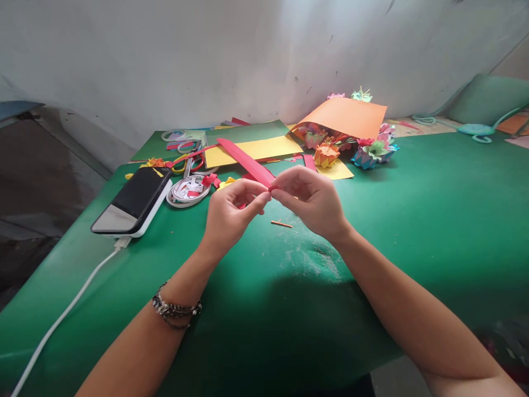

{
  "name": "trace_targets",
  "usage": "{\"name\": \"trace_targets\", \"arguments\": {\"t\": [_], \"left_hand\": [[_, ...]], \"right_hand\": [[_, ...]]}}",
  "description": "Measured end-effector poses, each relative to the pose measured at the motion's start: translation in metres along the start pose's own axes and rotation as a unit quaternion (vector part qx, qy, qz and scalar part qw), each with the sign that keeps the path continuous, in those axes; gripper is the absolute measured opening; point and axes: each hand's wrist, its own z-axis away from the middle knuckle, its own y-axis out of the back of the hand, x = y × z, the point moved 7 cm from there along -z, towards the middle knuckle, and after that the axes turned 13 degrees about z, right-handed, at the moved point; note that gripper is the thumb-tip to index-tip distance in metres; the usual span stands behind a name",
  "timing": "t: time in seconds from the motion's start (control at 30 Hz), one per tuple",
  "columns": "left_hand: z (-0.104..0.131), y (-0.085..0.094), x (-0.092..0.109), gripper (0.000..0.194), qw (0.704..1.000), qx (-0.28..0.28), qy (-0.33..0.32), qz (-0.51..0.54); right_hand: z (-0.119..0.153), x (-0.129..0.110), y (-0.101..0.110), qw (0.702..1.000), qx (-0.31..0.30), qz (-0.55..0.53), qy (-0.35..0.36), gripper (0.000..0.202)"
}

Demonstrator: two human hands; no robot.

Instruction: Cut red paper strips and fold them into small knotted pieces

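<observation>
A long red paper strip [244,160] slants up and to the left from my fingertips, above the green table [256,325]. My right hand [316,201] pinches its near end between thumb and fingers, where the paper looks rolled or folded. Thumb and fingers of my left hand [229,212] close on the same end from the other side, and the fingertips of both hands nearly touch. Just below lies a short thin wooden stick [281,224]. Red and yellow paper scraps behind my left hand are partly hidden.
On the left, a phone [134,193] rests on a white block with a cable [68,309]. Near it are tape rolls [189,191] and scissors [188,164]. Yellow sheets [264,150], an orange sheet [341,116] and folded paper flowers [374,151] stand toward the wall.
</observation>
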Motion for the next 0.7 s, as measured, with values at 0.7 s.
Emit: {"name": "trace_targets", "arguments": {"t": [0.7], "left_hand": [[0.000,-0.002,0.000,0.009,0.999,-0.021,0.027,-0.005]], "right_hand": [[0.002,-0.004,-0.011,0.998,-0.048,-0.008,0.038,0.017]]}}
